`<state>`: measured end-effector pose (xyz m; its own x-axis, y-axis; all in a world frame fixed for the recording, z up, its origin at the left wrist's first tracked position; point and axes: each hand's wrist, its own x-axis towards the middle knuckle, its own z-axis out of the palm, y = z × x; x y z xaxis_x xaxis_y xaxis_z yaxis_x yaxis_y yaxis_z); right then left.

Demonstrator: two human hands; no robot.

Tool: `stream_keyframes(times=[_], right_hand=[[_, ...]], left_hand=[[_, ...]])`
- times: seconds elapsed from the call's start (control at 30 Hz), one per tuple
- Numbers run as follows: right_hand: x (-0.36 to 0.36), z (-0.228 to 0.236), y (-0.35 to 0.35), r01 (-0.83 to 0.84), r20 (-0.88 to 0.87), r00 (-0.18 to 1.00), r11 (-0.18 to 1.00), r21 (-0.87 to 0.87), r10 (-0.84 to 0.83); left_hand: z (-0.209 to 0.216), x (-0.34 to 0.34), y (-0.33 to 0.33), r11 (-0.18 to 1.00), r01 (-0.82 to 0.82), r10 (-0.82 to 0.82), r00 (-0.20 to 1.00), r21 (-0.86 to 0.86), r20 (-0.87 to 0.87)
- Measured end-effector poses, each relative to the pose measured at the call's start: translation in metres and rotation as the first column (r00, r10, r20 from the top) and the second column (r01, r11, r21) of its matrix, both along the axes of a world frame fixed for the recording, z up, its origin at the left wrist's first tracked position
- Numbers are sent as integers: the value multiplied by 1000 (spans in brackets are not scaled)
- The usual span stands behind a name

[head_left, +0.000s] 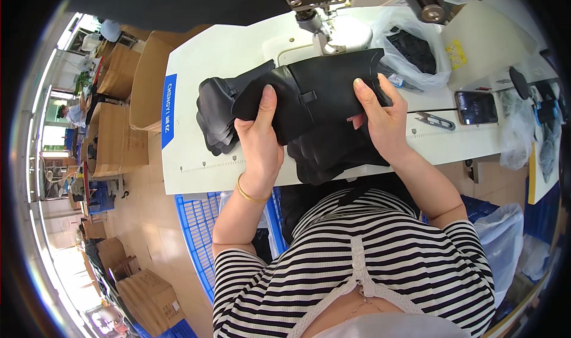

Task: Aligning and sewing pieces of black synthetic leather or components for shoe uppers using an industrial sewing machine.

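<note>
Between both hands I hold up a black leather-like piece (333, 83) with a seam down it and a small loop tab near the seam. My left hand (262, 127) grips its left end, thumb on top. The right end is pinched by my right hand (380, 115), thumb on top and fingers partly behind. Behind and left of the held piece lies a stack of similar black pieces (215, 115). More black pieces (336, 153) lie under it near the table's front edge. Just beyond the held piece is the sewing machine's presser foot (324, 41).
Right on the white sewing table (202, 171) lie thread snips (435, 121), a phone (476, 108) and a plastic bag (437, 64) of black material. A blue basket (199, 219) stands below the table at left. Cardboard boxes (122, 139) stand farther left.
</note>
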<state>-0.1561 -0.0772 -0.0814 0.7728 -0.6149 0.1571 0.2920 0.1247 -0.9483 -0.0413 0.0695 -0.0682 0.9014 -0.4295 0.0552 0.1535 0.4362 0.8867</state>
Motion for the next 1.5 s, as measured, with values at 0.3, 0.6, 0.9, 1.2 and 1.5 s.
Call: stream_keyframes(times=[0.3,0.6,0.9,1.2,1.5], right_hand=[[9,-24,-3,-49,-116,992,724,-688,-42],[16,-29,4,-226,-252,967,307,-924,-46],[18,-38,1,26,5,993,176,-984,-119],[17,-26,-9,219,235,972,304,-927,18],[-2,-10,-51,339,279,905,145,-930,-321]], left_hand=[[-1,93,58,845,-336,264,938,415,223],[-28,56,74,539,-746,-5,461,391,888],[-61,-19,24,713,-521,-138,552,469,823],[-47,-27,12,890,-303,-70,649,342,757],[-56,-11,11,866,303,-317,948,399,-33]])
